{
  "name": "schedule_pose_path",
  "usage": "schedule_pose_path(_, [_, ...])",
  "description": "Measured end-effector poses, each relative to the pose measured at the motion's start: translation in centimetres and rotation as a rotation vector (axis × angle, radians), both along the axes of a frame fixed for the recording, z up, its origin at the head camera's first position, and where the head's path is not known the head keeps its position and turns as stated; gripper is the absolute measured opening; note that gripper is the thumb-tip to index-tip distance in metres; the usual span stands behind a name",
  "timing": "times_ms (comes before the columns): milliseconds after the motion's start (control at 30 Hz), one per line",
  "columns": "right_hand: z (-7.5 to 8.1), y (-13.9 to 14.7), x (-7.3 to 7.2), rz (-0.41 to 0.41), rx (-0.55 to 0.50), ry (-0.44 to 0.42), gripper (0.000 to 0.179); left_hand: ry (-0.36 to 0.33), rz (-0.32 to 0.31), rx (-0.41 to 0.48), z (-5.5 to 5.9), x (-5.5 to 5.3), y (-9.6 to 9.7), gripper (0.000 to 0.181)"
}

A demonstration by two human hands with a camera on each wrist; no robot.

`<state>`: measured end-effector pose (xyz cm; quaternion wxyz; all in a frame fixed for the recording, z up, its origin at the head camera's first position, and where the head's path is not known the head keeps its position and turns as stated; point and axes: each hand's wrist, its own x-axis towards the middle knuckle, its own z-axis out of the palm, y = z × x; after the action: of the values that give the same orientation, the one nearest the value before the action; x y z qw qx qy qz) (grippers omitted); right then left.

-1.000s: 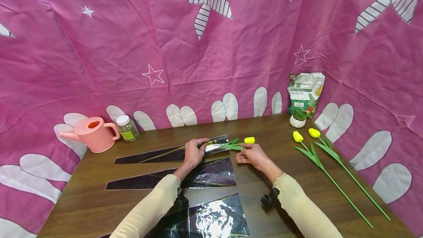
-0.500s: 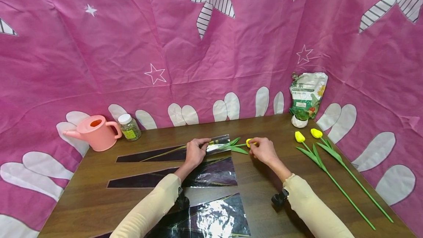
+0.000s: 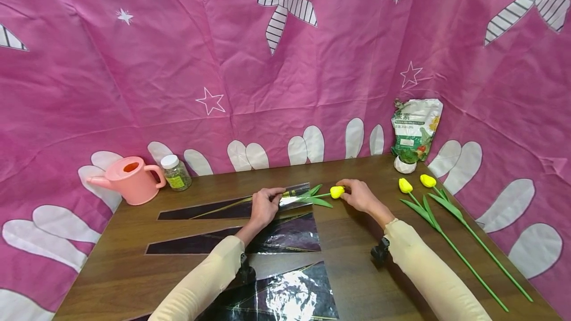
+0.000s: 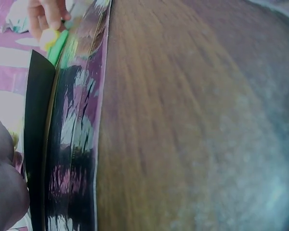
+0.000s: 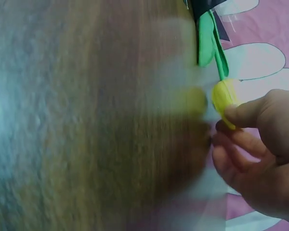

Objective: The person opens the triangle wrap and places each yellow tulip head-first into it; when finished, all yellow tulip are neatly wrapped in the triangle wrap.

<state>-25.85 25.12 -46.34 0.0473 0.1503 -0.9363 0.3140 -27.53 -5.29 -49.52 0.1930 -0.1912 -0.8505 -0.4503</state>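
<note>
Right wrist view settles what head view half hides: right hand [image 5: 255,154] has thumb and finger pinched on the bloom tip of a yellow tulip with long green leaves [image 5: 224,91]. Left wrist view adds a dark film flap [image 4: 37,139] standing up; that hand's grip isn't readable there. Head view has left hand [image 3: 264,207] left of the bloom, fingers pinching the tapered black-and-clear film sleeve [image 3: 223,210] near its mouth. Tulip's lower stem runs inside the sleeve; leaves poke out, bloom outside in the right-hand pinch. Brown wood-grain table [image 3: 348,261] under everything. Relative to tulip: two more tapered black film sleeves [image 3: 290,237] nearer the person, two loose yellow tulips [image 3: 446,206] well right, pink plastic watering can [image 3: 134,187] and white-lidded clear jar [image 3: 177,180] far left, green-and-white printed pouch [image 3: 412,128] back right. Pink bow-print cloth [image 3: 169,68] behind.
</note>
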Motion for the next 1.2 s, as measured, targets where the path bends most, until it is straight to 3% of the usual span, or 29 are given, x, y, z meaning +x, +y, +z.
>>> schedule_pose_path(400, [-0.7,-2.0,0.0,-0.027,-0.237,-0.029,0.033,0.024,-0.007,-0.001,0.1,0.2,0.0,0.019])
schedule_pose_path(633, [-1.0,-3.4,0.0,-0.039,-0.323,-0.027,0.034,0.042,-0.004,0.004,0.2,0.3,0.3,0.019])
schedule_pose_path(1200, [-1.4,-4.7,-0.5,-0.071,-0.409,-0.046,0.033,0.046,-0.004,-0.003,0.5,0.1,0.4,0.019])
